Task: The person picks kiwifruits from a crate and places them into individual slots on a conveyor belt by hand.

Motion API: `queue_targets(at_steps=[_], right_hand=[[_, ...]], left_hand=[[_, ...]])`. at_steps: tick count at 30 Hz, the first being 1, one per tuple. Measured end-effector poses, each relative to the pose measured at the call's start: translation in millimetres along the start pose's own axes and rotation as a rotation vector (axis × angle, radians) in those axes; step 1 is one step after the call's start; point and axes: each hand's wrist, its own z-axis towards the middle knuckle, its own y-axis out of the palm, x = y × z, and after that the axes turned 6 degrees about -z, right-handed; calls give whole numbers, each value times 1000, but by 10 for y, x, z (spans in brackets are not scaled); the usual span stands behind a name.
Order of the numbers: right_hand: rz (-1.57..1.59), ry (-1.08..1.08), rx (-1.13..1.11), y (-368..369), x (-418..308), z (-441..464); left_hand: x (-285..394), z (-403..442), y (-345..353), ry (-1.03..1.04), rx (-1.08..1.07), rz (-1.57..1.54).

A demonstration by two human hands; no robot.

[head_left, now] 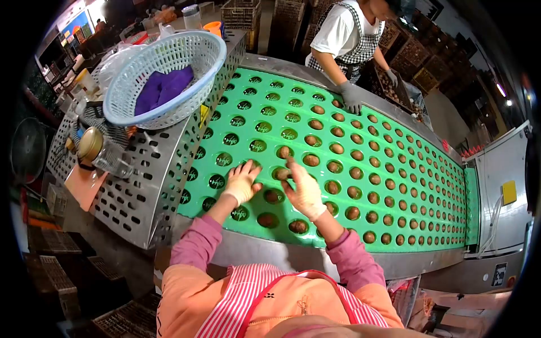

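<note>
In front of me lies a green sheet point(256, 194) with rows of round cups, many holding brown, egg-shaped pieces point(311, 160). My left hand point(241, 185), in a thin pale glove, reaches over a cup with its fingers spread. My right hand point(305, 193), gloved alike, has its thumb and fingers apart beside a brown piece point(280, 173) in a cup. Another brown piece point(284, 152) lies just beyond those fingertips. Whether the right fingers touch either piece, I cannot tell. The cups at the far left hold no brown pieces.
A pale blue basket point(169, 121) with purple cloth point(163, 90) stands on a perforated metal table point(146, 169) at left, near a glass jar point(110, 155). Across the sheet, a person in a checked apron point(369, 45) rests a grey-gloved hand point(351, 98) at its edge. Crates point(242, 14) stand behind.
</note>
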Motion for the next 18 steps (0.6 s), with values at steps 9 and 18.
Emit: queue_targets(at_steps=[9,18], right_hand=[[-134,746,445,-527,383,-3279],[-488,1514,57,253,-26,-6453]], left_hand=[[1169,296,-2506,278,1064,-173],[2076,-1129,1012,600,-302,-465]])
